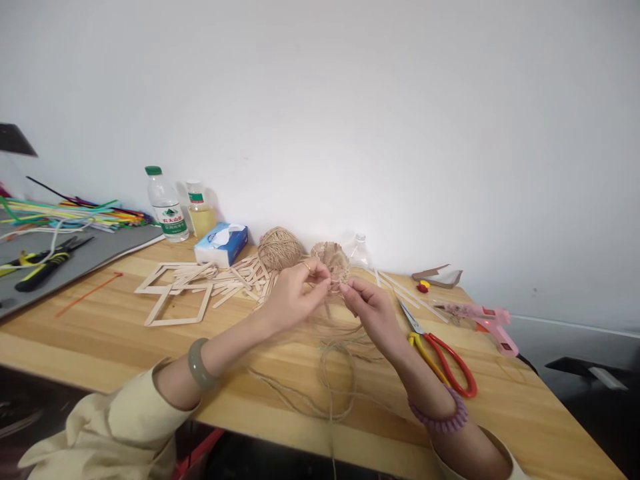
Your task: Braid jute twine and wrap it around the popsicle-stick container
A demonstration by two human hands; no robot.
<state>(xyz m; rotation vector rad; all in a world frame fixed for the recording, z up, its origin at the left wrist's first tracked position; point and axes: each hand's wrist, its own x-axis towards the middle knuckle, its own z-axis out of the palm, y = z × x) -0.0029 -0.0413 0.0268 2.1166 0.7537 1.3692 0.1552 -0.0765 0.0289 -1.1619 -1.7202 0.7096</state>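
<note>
My left hand (300, 293) and my right hand (373, 310) meet over the middle of the table, thumbs and fingers pinched close together. Between them runs brown twine (324, 373), which hangs from the fingertips, loops on the tabletop and trails over the front edge. The short stretch at the fingertips is too small to make out clearly. Just behind my hands stands a small round, twine-coloured piece (331, 257), partly covered by my fingers. A ball of twine (279, 248) sits to its left. Scissors (435, 350) with red and yellow handles lie beside my right hand.
Wooden sticks (245, 277) and square stick frames (185, 320) lie left of centre. A tissue box (223, 245), a water bottle (169, 210) and a bottle of yellowish liquid (201, 213) stand behind. Pliers (47, 267) rest far left; a pink glue gun (487, 320) lies right.
</note>
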